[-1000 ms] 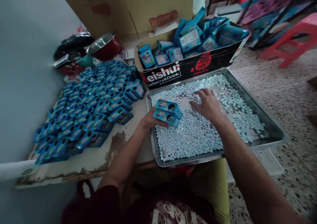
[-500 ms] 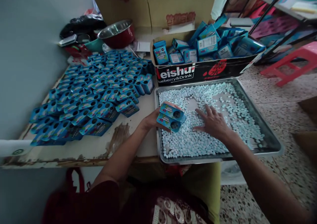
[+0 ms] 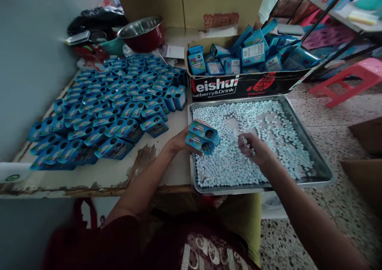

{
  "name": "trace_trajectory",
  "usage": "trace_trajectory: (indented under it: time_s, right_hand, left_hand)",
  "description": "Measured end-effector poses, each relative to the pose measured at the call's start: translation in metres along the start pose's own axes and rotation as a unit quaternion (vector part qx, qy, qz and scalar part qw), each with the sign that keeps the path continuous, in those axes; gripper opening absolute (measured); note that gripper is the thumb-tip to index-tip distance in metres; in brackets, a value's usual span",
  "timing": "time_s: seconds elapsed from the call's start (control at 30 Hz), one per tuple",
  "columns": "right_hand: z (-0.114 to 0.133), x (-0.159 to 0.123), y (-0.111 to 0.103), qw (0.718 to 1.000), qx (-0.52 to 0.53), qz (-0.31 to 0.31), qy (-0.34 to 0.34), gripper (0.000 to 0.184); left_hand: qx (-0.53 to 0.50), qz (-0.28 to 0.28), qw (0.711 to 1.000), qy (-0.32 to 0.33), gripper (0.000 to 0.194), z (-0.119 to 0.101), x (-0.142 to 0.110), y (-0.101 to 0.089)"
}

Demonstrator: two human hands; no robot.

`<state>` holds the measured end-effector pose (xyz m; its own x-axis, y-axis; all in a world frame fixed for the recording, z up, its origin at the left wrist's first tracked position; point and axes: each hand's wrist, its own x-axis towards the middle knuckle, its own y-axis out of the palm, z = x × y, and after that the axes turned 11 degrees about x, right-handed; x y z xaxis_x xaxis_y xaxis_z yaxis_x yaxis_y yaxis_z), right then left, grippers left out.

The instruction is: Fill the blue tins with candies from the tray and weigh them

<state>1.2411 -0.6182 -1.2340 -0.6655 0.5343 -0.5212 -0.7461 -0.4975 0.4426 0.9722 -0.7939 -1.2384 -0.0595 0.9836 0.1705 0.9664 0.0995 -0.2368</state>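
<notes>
My left hand (image 3: 179,141) is closed around two small blue candy boxes (image 3: 200,143), held side by side over the left part of a metal tray (image 3: 324,174). Each box has a round hole in its top, and candies show dimly inside. Pale blue and white candies (image 3: 229,166) cover much of the tray floor. Above them, toward the middle, my right hand (image 3: 253,148) is curled around some candies, a few of which show between its fingers. To the left, many blue boxes with round holes (image 3: 104,110) stand in packed rows on the table (image 3: 167,170).
Behind the tray sits a black cardboard carton (image 3: 215,89) heaped with blue boxes (image 3: 253,53). A red metal bowl (image 3: 146,37) and a black plastic bag (image 3: 95,19) are at the back left. A red plastic stool (image 3: 349,81) stands on the floor at right.
My right hand was spread flat on the candies; its fingers have now closed around some and lifted slightly. My left hand still holds the two boxes in nearly the same place.
</notes>
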Motion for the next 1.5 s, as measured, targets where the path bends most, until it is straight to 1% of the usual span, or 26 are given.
trace_trajectory:
  time_s: [0.03, 0.1, 0.17, 0.2, 0.33, 0.43, 0.5, 0.6, 0.67, 0.73, 0.83, 0.93, 1.0, 1.03, 1.1, 1.17, 1.23, 1.27, 1.3, 1.37, 1.4, 1.43, 1.5]
  right_hand:
    - [0.004, -0.004, 0.004, 0.997, 0.075, 0.018, 0.019, 0.015]
    - [0.012, -0.011, 0.015, 0.982, 0.184, 0.03, 0.03, 0.013]
    - [0.021, -0.017, 0.028, 0.969, 0.244, 0.035, 0.016, 0.016]
    - [0.025, -0.019, 0.035, 0.965, 0.259, 0.045, -0.003, 0.019]
    - [0.044, -0.025, 0.072, 0.95, 0.265, 0.107, -0.123, 0.029]
    - [0.048, -0.022, 0.1, 0.94, 0.236, 0.127, -0.21, 0.035]
    - [0.043, -0.017, 0.111, 0.936, 0.2, 0.129, -0.258, 0.038]
    - [0.032, -0.007, 0.115, 0.93, 0.144, 0.126, -0.314, 0.039]
    - [0.027, -0.002, 0.112, 0.929, 0.126, 0.131, -0.321, 0.039]
    - [0.027, 0.003, 0.106, 0.933, 0.126, 0.135, -0.309, 0.039]
    - [0.035, 0.013, 0.09, 0.94, 0.133, 0.1, -0.299, 0.044]
    - [0.046, 0.024, 0.059, 0.945, 0.145, 0.042, -0.29, 0.049]
    - [0.049, 0.03, 0.032, 0.952, 0.147, -0.001, -0.27, 0.05]
    - [0.049, 0.032, 0.019, 0.955, 0.135, -0.026, -0.261, 0.05]
    - [0.044, 0.032, -0.006, 0.958, 0.076, -0.081, -0.264, 0.049]
    - [0.035, 0.029, -0.025, 0.948, -0.022, -0.131, -0.289, 0.047]
    - [0.025, 0.025, -0.035, 0.92, -0.141, -0.175, -0.322, 0.044]
    - [0.02, 0.022, -0.037, 0.896, -0.207, -0.198, -0.34, 0.042]
    - [0.016, 0.021, -0.038, 0.864, -0.274, -0.223, -0.358, 0.04]
    - [0.009, 0.018, -0.039, 0.784, -0.401, -0.277, -0.384, 0.036]
    - [0.007, 0.017, -0.04, 0.743, -0.454, -0.298, -0.391, 0.034]
    - [0.006, 0.016, -0.043, 0.707, -0.497, -0.314, -0.393, 0.033]
    - [0.007, 0.014, -0.052, 0.65, -0.565, -0.318, -0.397, 0.033]
  left_hand:
    - [-0.018, 0.007, 1.0, -0.009, 0.103, 0.001, -0.001, -0.001]
    - [-0.054, 0.008, 0.998, -0.033, 0.102, 0.003, -0.001, 0.0]
    - [-0.073, -0.004, 0.996, -0.054, 0.099, 0.001, 0.001, 0.003]
    - [-0.075, -0.011, 0.995, -0.06, 0.097, 0.0, 0.002, 0.006]
    - [-0.087, -0.006, 0.993, -0.082, 0.089, -0.011, 0.008, 0.019]
    - [-0.086, -0.004, 0.992, -0.096, 0.087, -0.015, 0.012, 0.027]
    - [-0.08, -0.011, 0.992, -0.1, 0.089, -0.015, 0.015, 0.03]
    - [-0.057, -0.014, 0.994, -0.095, 0.088, -0.012, 0.018, 0.031]
    - [-0.044, -0.012, 0.995, -0.092, 0.087, -0.011, 0.018, 0.03]
    - [-0.036, -0.016, 0.995, -0.095, 0.087, -0.01, 0.018, 0.03]
    - [-0.014, -0.028, 0.994, -0.102, 0.093, -0.009, 0.018, 0.032]
    - [0.053, -0.052, 0.993, -0.086, 0.104, -0.007, 0.018, 0.03]
    - [0.095, -0.074, 0.99, -0.073, 0.108, -0.004, 0.018, 0.028]
    - [0.097, -0.082, 0.989, -0.072, 0.109, -0.002, 0.017, 0.027]
    - [0.045, -0.098, 0.991, -0.075, 0.108, 0.005, 0.016, 0.028]
    - [-0.044, -0.106, 0.99, -0.08, 0.106, 0.01, 0.014, 0.033]
    - [-0.126, -0.1, 0.983, -0.09, 0.103, 0.012, 0.014, 0.041]
    - [-0.158, -0.092, 0.978, -0.096, 0.101, 0.011, 0.014, 0.047]
    - [-0.184, -0.085, 0.974, -0.102, 0.1, 0.008, 0.015, 0.052]
    - [-0.21, -0.085, 0.969, -0.101, 0.1, 0.001, 0.019, 0.06]
    - [-0.206, -0.093, 0.97, -0.092, 0.1, -0.004, 0.02, 0.063]
    - [-0.187, -0.107, 0.973, -0.079, 0.099, -0.009, 0.021, 0.064]
    - [-0.116, -0.149, 0.981, -0.052, 0.097, -0.017, 0.018, 0.062]
